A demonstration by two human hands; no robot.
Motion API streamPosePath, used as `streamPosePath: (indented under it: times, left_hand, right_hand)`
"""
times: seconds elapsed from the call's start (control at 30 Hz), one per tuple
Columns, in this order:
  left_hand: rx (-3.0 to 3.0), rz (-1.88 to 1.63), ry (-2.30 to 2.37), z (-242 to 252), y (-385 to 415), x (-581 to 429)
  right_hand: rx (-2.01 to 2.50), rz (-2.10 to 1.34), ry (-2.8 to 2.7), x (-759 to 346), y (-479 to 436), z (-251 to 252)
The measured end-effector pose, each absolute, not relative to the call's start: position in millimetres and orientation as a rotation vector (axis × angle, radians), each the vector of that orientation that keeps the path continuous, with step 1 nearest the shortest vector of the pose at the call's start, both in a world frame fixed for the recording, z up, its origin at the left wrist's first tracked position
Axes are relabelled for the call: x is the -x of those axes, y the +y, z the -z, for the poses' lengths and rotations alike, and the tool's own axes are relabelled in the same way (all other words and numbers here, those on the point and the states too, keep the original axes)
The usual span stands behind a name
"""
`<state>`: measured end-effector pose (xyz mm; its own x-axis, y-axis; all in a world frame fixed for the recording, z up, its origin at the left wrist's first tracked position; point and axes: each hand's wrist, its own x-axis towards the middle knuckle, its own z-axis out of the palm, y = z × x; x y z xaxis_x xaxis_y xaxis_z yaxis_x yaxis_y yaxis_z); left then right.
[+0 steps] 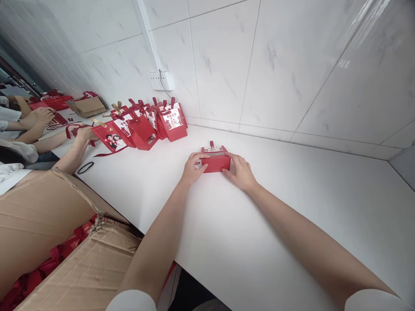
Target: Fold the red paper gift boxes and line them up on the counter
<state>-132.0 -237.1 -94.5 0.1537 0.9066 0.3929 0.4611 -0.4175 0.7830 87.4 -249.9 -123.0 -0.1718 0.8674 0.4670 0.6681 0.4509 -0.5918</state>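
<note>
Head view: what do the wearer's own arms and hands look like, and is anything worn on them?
The left hand and right hand are bare, with no gloves and no watch or bracelet visible. The left forearm and right forearm are uncovered; white sleeves show at the bottom edge. No cables are visible on either arm.
</note>
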Motion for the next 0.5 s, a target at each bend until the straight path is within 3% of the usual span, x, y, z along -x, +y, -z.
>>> streamPosePath:
  times: [0.5]
  left_hand:
    - [-1.481, -1.027, 1.601, 100.5, -237.0, 134.2]
  right_hand:
    - [1.380, -0.598, -1.625, -95.7, -242.2, 130.5]
